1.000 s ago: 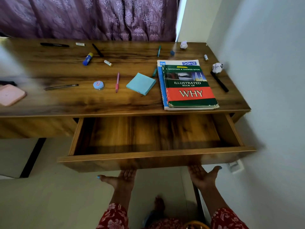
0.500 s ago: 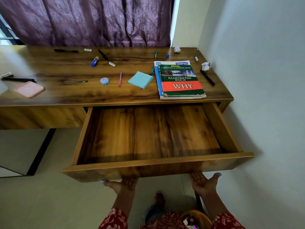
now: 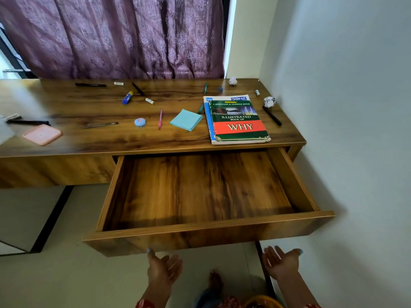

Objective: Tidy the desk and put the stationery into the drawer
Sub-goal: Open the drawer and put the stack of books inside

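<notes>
The wooden drawer (image 3: 200,232) stands pulled far out below the desk top (image 3: 89,138), with nothing inside. My left hand (image 3: 165,268) and my right hand (image 3: 281,261) are palm up just below its front panel, fingers apart, holding nothing. On the desk lie a stack of books (image 3: 238,121), a blue sticky-note pad (image 3: 186,120), a pink pen (image 3: 160,119), a round blue tape (image 3: 140,122), a glue stick (image 3: 127,97), a grey pen (image 3: 100,125), black pens (image 3: 90,85) (image 3: 272,116) and a small eraser (image 3: 118,83).
Two crumpled paper balls (image 3: 269,101) (image 3: 232,81) lie near the right wall. A pink square lid (image 3: 42,134) sits at the left. A purple curtain (image 3: 124,36) hangs behind the desk. A white wall (image 3: 355,130) closes the right side. A yellow basket (image 3: 262,303) is by my feet.
The drawer has slid further out toward me. Both hands have dropped away from under its front panel and now hang free, palms up.
</notes>
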